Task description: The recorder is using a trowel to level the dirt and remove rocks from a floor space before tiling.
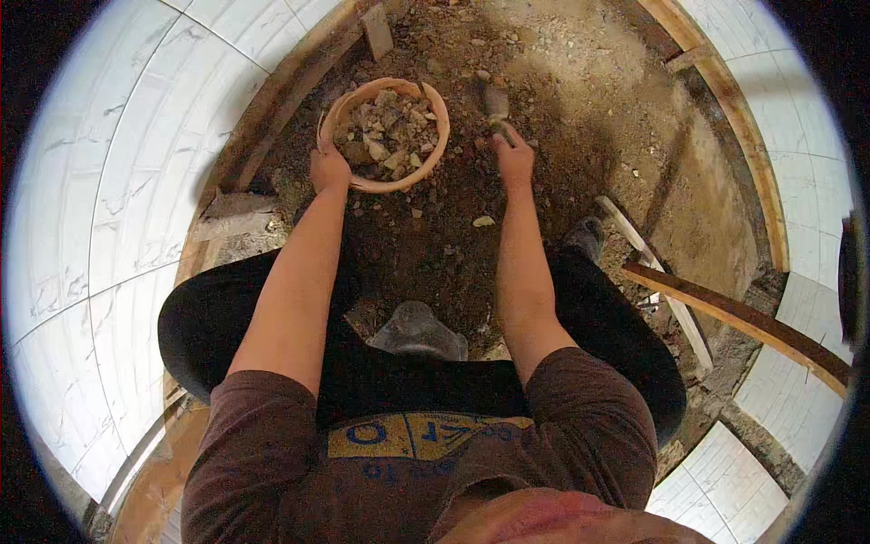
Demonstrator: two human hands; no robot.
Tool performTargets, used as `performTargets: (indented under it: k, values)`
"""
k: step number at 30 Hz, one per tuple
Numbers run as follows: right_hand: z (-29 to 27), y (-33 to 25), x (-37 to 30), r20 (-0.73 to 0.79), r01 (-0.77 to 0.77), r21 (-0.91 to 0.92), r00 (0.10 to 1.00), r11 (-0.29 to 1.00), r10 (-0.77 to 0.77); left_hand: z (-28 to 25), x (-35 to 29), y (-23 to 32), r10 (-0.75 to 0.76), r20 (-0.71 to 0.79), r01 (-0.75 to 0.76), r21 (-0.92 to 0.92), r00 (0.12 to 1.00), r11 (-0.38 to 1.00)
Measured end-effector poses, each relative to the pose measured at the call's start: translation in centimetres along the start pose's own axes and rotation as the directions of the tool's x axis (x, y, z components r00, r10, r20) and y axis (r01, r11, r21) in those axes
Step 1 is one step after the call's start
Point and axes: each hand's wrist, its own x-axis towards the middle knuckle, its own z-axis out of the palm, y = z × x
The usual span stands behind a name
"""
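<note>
My left hand (330,170) is closed on the near left rim of a round orange-tan bucket (440,136). Chunks of broken rubble (385,136) and lumps of soil fill it almost to the rim. To the right of the bucket, my right hand (515,161) grips the handle of a small trowel (495,102). Its dull blade points away from me and rests on or just above the loose dirt; which of the two I cannot tell. The dirt partly blends with the blade's tip.
Loose brown soil (426,240) with scattered stones covers the ground. Wooden boards (739,100) edge it, beside white marbled tiles (136,145). A timber strip (743,317) and a pale stick (662,272) lie at the right. A pale block (234,216) sits left; a grey plastic-like object (417,331) is between my legs.
</note>
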Motion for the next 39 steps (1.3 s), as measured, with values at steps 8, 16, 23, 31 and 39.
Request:
performTargets:
  k: [8, 16, 23, 31, 39]
  values:
    - [-4.6, 1.7, 4.2, -0.212, -0.052, 0.364, 0.968, 0.930, 0.137, -4.6, -3.4, 4.2, -0.155, 0.250, 0.186, -0.103, 0.956, 0.977]
    - [-0.7, 3.2, 3.4, 0.219, -0.233, 0.433, 0.964, 0.870, 0.149, -1.3, -1.2, 0.8, -0.120, -0.108, 0.102, -0.152, 0.987, 0.983]
    - [1.0, 0.9, 1.6, 0.213, -0.307, 0.688, 0.952, 0.658, 0.222, -0.7, 1.6, -1.9, -0.096, 0.064, 0.096, -0.003, 0.993, 0.995]
    - [2.4, 4.8, 2.1, -0.044, -0.051, 0.422, 0.996, 0.905, 0.076, -2.7, -3.4, 4.7, -0.141, 0.259, 0.214, -0.278, 0.956, 0.936]
    - [3.6, 0.6, 0.6, 0.142, -0.309, 0.810, 0.928, 0.499, 0.345, 1.3, 2.4, -2.3, 0.080, 0.085, -0.093, 0.169, 0.993, 0.981]
